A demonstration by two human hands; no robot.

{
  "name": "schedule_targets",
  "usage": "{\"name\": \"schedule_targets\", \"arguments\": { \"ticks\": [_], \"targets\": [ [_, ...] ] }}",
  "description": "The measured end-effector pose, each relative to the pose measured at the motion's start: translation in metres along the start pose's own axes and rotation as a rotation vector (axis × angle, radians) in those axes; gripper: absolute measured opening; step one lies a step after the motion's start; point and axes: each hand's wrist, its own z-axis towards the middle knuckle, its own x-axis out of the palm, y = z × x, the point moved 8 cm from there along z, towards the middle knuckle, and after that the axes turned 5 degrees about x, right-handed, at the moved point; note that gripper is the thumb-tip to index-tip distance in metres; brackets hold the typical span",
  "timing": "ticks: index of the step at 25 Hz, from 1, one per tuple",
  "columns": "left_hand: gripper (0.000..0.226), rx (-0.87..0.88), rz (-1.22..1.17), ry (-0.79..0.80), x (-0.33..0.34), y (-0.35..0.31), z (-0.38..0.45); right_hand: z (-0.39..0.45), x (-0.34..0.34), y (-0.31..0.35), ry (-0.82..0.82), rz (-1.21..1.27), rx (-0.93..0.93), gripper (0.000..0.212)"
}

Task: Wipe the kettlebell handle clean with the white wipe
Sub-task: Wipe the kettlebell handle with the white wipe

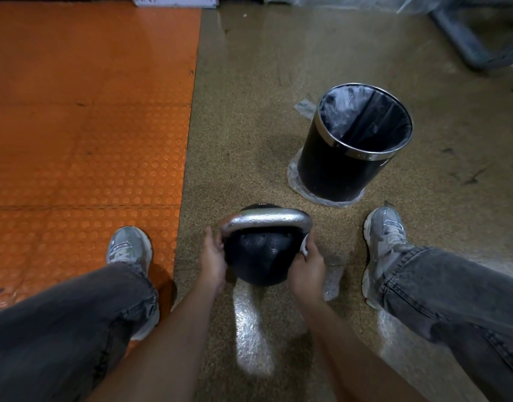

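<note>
- The kettlebell sits on the speckled floor between your two shoes, directly ahead of you and just short of the black waste bin, which stands beyond it and to your right.
- Its silver handle arches over the black ball, with the long axis running left to right across your view; one end comes down by each hand.
- Your left hand rests against the left flank of the ball, with the fingertips up near the handle's left leg. The fingers look fairly straight and wrap nothing that shows, so it reads as a steadying hand.
- Your right hand has its fingers curled around the white wipe, of which only a small bunched piece shows above the knuckles. It sits at the handle's right leg, touching it or just beside it; which one cannot be told.
- So the wipe hand is at the right-hand end of the bar, and the unwiped run, as I judge it, lies up and to your left from there.
- The next stroke probably needs to follow the arch from right to left, towards your left hand, while that hand keeps the ball from rolling.
- The metal looks speckled with droplets or grime along its top.
</note>
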Motion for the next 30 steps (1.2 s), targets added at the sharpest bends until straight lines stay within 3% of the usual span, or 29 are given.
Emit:
{"name": "schedule_targets", "arguments": {
  "ticks": [10,14,19,27,30],
  "targets": [
    [0.068,-0.015,0.023,0.041,-0.001,0.006,0.004,0.003,0.000,0.001,-0.044,0.037,0.038,0.069],
    [0.067,-0.001,0.025,0.036,-0.001,0.006,0.007,-0.016,0.004,-0.001,-0.008,0.002,-0.033,0.075],
    [0.068,-0.013,0.022,0.031,-0.005,0.009,0.009,-0.004,0.005,0.005,-0.072,0.034,0.046,0.072],
    [0.068,-0.017,-0.005,0.027,-0.005,0.011,0.013,-0.019,0.024,0.012,-0.112,-0.071,0.034,0.081],
    [0.070,-0.010,-0.009,0.014,-0.007,0.012,0.014,-0.035,0.031,0.008,-0.055,-0.068,0.020,0.082]
  ]
}}
